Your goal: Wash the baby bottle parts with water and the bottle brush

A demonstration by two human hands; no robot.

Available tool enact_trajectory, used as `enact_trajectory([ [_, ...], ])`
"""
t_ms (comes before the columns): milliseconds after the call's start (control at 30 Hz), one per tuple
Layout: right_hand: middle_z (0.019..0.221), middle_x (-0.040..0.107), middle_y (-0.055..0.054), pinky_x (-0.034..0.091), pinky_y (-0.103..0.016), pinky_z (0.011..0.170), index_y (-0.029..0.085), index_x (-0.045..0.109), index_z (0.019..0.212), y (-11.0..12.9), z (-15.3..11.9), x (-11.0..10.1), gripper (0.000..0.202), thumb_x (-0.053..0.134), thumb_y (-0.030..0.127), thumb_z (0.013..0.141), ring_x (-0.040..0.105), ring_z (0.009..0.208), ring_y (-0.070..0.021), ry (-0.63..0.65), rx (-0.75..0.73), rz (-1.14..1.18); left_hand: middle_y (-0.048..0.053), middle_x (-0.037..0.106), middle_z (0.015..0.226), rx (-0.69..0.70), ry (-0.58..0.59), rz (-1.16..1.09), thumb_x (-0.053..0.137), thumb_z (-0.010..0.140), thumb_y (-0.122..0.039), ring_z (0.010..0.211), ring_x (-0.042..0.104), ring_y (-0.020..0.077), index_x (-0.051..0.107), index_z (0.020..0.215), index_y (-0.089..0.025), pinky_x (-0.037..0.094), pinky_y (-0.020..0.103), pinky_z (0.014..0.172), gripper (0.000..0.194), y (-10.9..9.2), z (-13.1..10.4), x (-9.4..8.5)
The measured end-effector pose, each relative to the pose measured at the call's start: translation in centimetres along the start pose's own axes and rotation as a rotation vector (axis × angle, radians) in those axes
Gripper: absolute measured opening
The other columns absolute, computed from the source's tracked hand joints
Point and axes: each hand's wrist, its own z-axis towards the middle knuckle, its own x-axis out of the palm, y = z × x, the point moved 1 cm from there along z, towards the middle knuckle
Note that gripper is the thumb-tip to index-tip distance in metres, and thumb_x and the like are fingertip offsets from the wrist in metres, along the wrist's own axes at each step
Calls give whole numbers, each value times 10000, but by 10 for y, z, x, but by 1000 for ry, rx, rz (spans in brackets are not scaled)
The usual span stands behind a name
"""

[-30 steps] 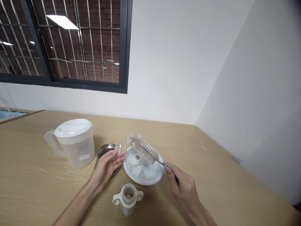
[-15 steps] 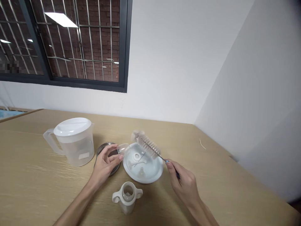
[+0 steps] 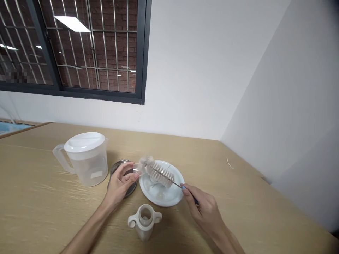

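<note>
A small clear plastic cup (image 3: 136,168) is pinched between the thumb and fingers of my left hand (image 3: 119,181). My right hand (image 3: 202,204) is closed on the blue handle of a bottle brush (image 3: 160,173), whose white bristle tip is at the cup's mouth. Beneath the brush lies a pale blue-white bowl (image 3: 161,201) with small pieces in it, partly hidden and blurred. A white bottle with two handles (image 3: 144,225) stands open at the top, in front of the bowl. Behind my left hand is a round dark metal tray (image 3: 130,188), partly covered.
A translucent pitcher with a white lid (image 3: 88,162) stands on the wooden table (image 3: 47,197) at the left. A thin pale strip (image 3: 230,163) lies at the right. Behind the table are a white wall and a barred window (image 3: 97,46).
My right hand has moved left with the brush, bringing its tip from above the bowl's back edge to the clear cup's mouth. My left hand keeps its hold on the cup.
</note>
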Motion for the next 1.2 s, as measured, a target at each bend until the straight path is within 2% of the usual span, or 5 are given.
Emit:
enact_trajectory([
  [133,907,755,-64,544,-244,623,164,647,1074,-6,-2,-1,150,529,176,982,721,715,-167,-13,19,-55,162,560,1361,20,16,54,876,674,-313,998,708,240,528,1280,-198,539,357,930,709,0,2,-3],
  [500,877,755,-64,543,-233,607,163,667,1031,-7,-2,0,166,507,182,991,717,693,-161,7,27,-55,138,607,1286,30,28,9,902,622,-261,1032,698,271,620,1107,-171,546,354,903,568,3,5,-5],
  [767,848,757,-44,549,-225,597,175,685,1030,-6,-1,-4,186,506,194,984,713,660,-157,-23,51,-11,130,662,1210,9,-16,89,906,581,-211,921,652,195,582,1253,-197,536,316,811,746,-5,3,-3],
  [933,837,750,-49,536,-224,593,159,685,1006,-7,-1,0,184,505,193,988,708,660,-154,27,41,-21,142,669,1250,34,3,122,891,604,-209,958,636,204,596,1212,-194,512,329,841,676,-8,3,-2],
  [1200,874,761,-55,549,-230,610,174,694,1018,-11,-3,-5,206,496,224,996,718,680,-164,-19,98,-44,146,648,1300,32,28,156,862,664,-226,1020,645,220,577,1245,-203,491,360,923,647,-6,2,-3],
])
